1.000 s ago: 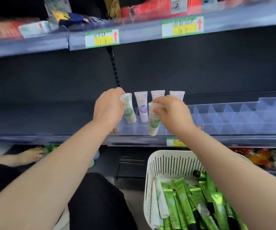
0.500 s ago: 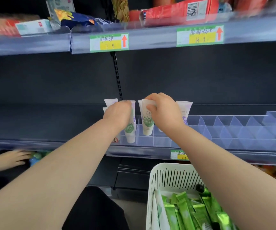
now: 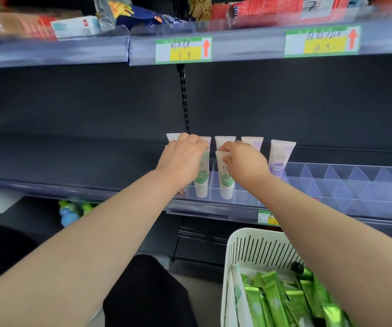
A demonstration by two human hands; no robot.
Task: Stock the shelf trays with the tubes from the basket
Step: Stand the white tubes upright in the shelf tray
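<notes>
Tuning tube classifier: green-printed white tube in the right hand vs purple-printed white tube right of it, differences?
Print: green-printed white tube has green leaves; purple-printed white tube a purple patch. Grip: right hand pinches the green one's top; the purple one stands untouched. Row: green sits at the front; purple further back. Both stand cap-down in the clear divided tray.

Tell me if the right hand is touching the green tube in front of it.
Touching. The head view shows the right hand pinching the top edge of the right green tube; the left hand grips the left green tube.
</notes>
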